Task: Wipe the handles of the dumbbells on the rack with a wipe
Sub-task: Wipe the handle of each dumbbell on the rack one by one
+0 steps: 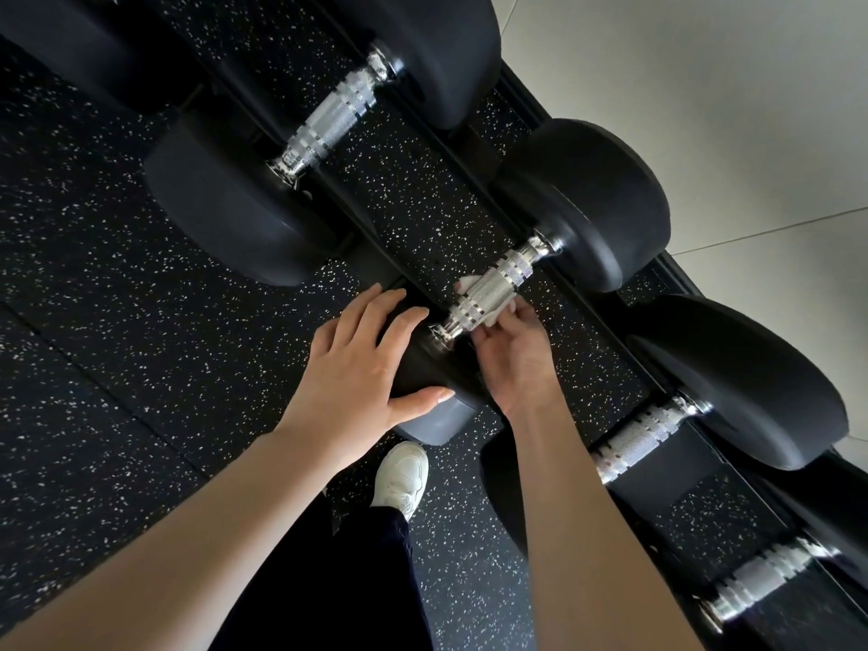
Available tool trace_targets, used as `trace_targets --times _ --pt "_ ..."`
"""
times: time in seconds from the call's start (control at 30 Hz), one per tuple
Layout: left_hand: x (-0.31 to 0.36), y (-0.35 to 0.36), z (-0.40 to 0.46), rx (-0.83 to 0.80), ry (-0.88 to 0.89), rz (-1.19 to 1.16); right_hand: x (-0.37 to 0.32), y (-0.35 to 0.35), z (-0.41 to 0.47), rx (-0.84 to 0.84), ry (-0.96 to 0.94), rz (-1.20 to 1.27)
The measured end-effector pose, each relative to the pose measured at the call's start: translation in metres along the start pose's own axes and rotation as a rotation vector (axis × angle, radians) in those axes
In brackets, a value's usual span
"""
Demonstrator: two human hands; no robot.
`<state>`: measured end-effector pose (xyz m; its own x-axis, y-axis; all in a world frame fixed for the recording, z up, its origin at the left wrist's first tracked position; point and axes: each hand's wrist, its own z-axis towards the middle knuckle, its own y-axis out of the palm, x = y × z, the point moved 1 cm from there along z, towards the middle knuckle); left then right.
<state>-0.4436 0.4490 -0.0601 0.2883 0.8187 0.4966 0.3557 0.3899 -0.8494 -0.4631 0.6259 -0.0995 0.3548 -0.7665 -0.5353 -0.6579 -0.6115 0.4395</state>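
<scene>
Several black dumbbells with knurled chrome handles lie in a row on the rack (526,256). My right hand (516,364) holds a white wipe (498,312) wrapped under the handle (488,293) of the middle dumbbell, with a corner of the wipe showing on the far side. My left hand (361,364) lies flat with spread fingers on that dumbbell's near black head (437,397). Another handle (329,119) is up left, and two more chrome handles (639,439) (761,580) are down right.
Black speckled rubber flooring (117,298) spreads on the left and under the rack. A pale tiled wall or floor (728,110) fills the upper right. My white shoe (401,472) and dark trouser leg are below the hands.
</scene>
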Motion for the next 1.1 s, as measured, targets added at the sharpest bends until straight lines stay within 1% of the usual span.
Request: trace_targets --times 0.13,0.4,0.57,0.77,1.0,1.1 --pt "0.0 0.001 0.0 0.013 0.002 0.003 -0.002 0.001 -0.001 0.01 -0.003 -0.036" --pt "0.0 0.002 0.0 0.014 0.001 0.001 0.005 -0.002 -0.015 -0.06 -0.003 -0.083" --pt "-0.001 0.002 -0.001 0.011 -0.002 0.005 0.002 -0.008 -0.02 -0.11 0.034 -0.079" --pt "-0.001 0.002 -0.001 0.021 0.007 0.003 -0.001 -0.01 -0.019 -0.121 0.048 -0.096" --pt "-0.001 0.002 -0.001 0.014 0.01 0.004 0.002 -0.014 -0.019 -0.119 0.062 -0.398" --pt "-0.001 0.002 0.0 0.01 0.01 0.007 0.0 -0.012 -0.021 -0.109 0.036 -0.555"
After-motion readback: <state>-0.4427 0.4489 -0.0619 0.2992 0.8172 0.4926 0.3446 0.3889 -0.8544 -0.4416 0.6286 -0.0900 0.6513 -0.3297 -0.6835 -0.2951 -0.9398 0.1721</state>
